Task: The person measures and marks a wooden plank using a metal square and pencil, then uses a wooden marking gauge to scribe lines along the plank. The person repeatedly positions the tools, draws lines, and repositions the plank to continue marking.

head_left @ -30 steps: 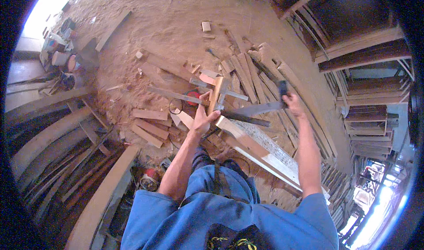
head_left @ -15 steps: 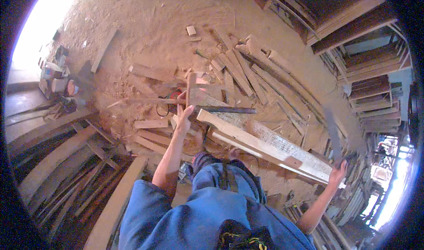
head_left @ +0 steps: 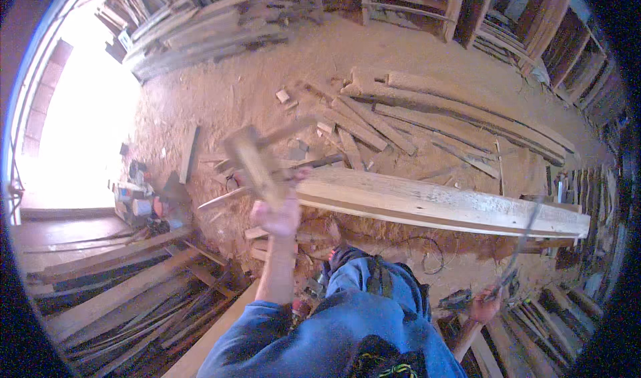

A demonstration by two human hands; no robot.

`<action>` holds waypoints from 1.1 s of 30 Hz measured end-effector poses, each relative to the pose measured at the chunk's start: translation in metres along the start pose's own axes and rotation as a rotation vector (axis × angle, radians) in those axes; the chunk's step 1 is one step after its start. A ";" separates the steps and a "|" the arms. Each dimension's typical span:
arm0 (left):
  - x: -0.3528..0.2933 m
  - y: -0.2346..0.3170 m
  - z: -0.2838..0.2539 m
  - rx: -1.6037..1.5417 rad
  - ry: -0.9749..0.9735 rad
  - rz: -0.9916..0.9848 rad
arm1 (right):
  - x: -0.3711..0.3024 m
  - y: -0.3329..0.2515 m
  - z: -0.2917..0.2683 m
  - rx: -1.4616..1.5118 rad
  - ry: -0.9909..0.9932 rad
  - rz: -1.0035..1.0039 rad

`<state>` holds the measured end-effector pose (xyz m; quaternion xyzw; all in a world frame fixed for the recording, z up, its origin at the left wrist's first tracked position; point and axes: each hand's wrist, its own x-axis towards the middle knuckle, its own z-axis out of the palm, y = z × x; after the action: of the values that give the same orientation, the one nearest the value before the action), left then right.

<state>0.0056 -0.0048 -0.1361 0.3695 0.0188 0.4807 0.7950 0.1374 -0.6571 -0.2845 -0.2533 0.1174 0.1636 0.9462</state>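
Note:
In my left hand [head_left: 277, 214] is a short wooden piece [head_left: 257, 171], smeared by motion, with what looks like a thin bar running off its far end. The hand is beside the left end of a long pale plank [head_left: 400, 194], its fingers closed round the wood. My right hand [head_left: 485, 306] is low on the right, near my body, closed on what looks like a handsaw. Its narrow grey blade [head_left: 524, 241] points up and away, passing in front of the plank's right part. The saw's handle is mostly hidden by my fingers.
Several offcuts and strips [head_left: 360, 128] lie on the sawdust-covered ground beyond the plank, with long rough timbers [head_left: 461, 111] behind. Stacked boards [head_left: 120, 291] fill the near left. A cable [head_left: 434, 254] loops on the ground by my legs. Wooden frames [head_left: 467, 18] stand along the back.
The view has turned. My left hand has shifted left of the plank's end, tilting the wooden piece. My right hand has come down from the plank's right end toward my body with the saw.

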 end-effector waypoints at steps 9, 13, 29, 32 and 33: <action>-0.191 -0.217 0.266 -0.582 0.278 -0.668 | -0.033 -0.016 0.023 -0.917 0.336 0.006; -0.238 -0.280 0.337 -0.520 0.233 -0.819 | -0.042 -0.061 0.031 -0.496 0.511 0.069; -0.303 -0.508 0.625 -0.647 -0.455 -1.112 | 0.053 -0.328 -0.001 -1.463 0.710 -0.759; -0.307 -0.536 0.685 -0.642 -0.505 -1.193 | 0.076 -0.389 0.022 -1.581 0.408 -0.593; -0.309 -0.546 0.699 -0.624 -0.536 -1.205 | 0.087 -0.403 0.027 -1.559 0.358 -0.500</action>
<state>0.5188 -0.7882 -0.0595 0.1564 -0.1144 -0.1643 0.9672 0.3694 -0.9507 -0.1105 -0.8756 0.0595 -0.0596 0.4757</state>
